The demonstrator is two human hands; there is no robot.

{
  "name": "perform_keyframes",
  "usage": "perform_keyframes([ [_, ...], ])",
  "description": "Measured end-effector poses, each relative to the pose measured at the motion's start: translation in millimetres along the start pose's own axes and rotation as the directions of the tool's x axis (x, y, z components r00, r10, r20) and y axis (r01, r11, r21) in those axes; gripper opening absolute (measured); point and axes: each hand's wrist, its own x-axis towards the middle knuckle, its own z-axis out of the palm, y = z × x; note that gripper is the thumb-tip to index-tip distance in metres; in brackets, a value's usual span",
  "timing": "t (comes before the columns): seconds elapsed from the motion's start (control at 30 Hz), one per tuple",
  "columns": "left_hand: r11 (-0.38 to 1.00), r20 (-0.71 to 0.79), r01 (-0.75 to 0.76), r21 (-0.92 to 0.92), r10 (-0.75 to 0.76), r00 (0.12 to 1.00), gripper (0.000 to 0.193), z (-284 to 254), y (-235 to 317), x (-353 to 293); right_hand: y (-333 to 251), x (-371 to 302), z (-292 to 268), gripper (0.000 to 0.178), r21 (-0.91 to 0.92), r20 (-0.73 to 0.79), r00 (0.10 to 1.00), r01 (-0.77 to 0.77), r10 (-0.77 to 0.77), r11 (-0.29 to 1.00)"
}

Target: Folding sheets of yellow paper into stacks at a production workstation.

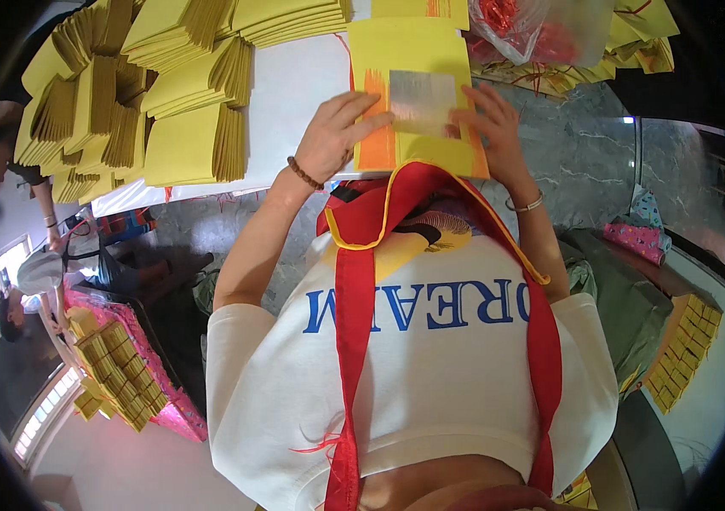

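In front of me lies a yellow paper sheet (430, 149) with orange bands along its sides and a silver square (424, 100) in its middle. My left hand (337, 132) rests on its left orange band, fingers stretched out and apart, one tip by the silver square's edge. At the right side my right hand (494, 128) also has its fingers spread, the lower ones touching the silver square's right edge. Neither hand grips anything that I can see. Another yellow sheet (418, 38) extends beyond this one.
Many folded yellow paper bundles (192, 145) fill the left of the white tabletop (290, 85). A clear plastic bag (550, 30) with red contents sits at the far right near more yellow papers. Another person's arm (43, 200) shows at left. Stacked yellow bundles (120, 370) stand lower left.
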Motion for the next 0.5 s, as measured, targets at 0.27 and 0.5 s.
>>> perform_keyframes([
  [0.27, 0.945, -0.013, 0.203, -0.255, -0.214, 0.977, 0.029, 8, 19, -11, 0, -11, -8, 0.028, 0.175, 0.338, 0.937, -0.151, 0.085, 0.973],
  [0.5, 0.604, 0.119, 0.682, -0.412, -0.706, 0.698, 0.027, 23, 5, 8, -11, 13, 8, 0.033, 0.499, 0.178, 0.795, -0.581, 0.580, 0.643],
])
